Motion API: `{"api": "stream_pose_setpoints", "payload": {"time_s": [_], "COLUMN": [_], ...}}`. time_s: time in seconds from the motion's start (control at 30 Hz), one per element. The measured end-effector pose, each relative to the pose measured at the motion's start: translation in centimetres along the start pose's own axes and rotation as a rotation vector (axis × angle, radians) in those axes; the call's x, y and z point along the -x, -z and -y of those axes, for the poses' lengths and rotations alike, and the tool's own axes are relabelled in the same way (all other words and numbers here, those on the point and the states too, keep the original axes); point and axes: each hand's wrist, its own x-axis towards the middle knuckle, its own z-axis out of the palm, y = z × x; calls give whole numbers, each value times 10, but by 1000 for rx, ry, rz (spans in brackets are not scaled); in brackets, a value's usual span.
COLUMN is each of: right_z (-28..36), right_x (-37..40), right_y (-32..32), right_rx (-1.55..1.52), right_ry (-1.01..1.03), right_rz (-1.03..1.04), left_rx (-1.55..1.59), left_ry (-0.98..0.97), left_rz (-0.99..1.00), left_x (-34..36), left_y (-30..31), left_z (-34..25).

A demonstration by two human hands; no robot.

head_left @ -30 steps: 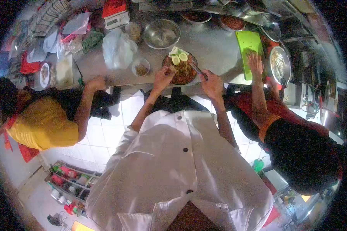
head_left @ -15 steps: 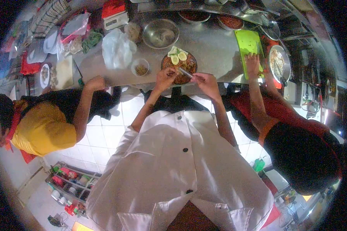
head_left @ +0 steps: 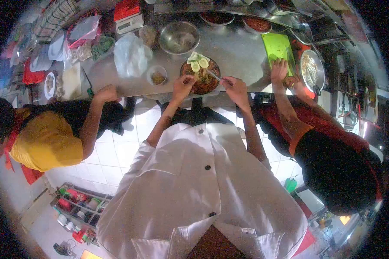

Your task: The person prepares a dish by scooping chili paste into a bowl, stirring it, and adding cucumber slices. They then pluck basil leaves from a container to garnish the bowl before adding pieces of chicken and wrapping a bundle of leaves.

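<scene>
A dark round bowl (head_left: 206,84) of reddish-brown food stands at the counter's front edge before me. Two pale ovals with yellowish centres, looking like egg halves (head_left: 199,66), lie at its far side beside white and green pieces (head_left: 196,56). My right hand (head_left: 236,90) grips a slim silver utensil (head_left: 213,75) by its near end, and the far end reaches over the food. At the bowl's left rim is my left hand (head_left: 183,87), its fingertips pinched together over the food; I cannot tell what is between them. Left of it sits a small clear cup (head_left: 156,75) of brown crumbs.
A steel mixing bowl (head_left: 180,38) and a plastic bag (head_left: 131,56) stand behind. Co-workers flank me: one person's hand (head_left: 106,93) rests at the left edge, another's (head_left: 279,71) on a green cutting board (head_left: 277,46). A pan (head_left: 312,71) lies at far right.
My right hand has moved slightly right, turning the utensil so its tip points toward the egg halves. My left hand has shifted a little left. The right co-worker's other hand has come into view.
</scene>
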Motion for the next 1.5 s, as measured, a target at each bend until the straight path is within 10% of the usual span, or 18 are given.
{"api": "stream_pose_setpoints", "payload": {"time_s": [0.47, 0.87, 1.03, 1.5], "right_z": [51, 10, 25, 17], "right_x": [16, 11, 9, 3], "right_y": [8, -16, -9, 0], "right_rx": [248, -289, 51, 210], "right_ry": [-212, -114, -120, 22], "right_rz": [-49, 178, -110, -27], "left_rx": [69, 52, -80, 284], "left_ry": [-26, -18, 39, 84], "left_rz": [23, 86, 47, -30], "left_x": [-10, -8, -7, 0], "left_y": [-13, -12, -13, -8], "left_z": [5, 6, 14, 1]}}
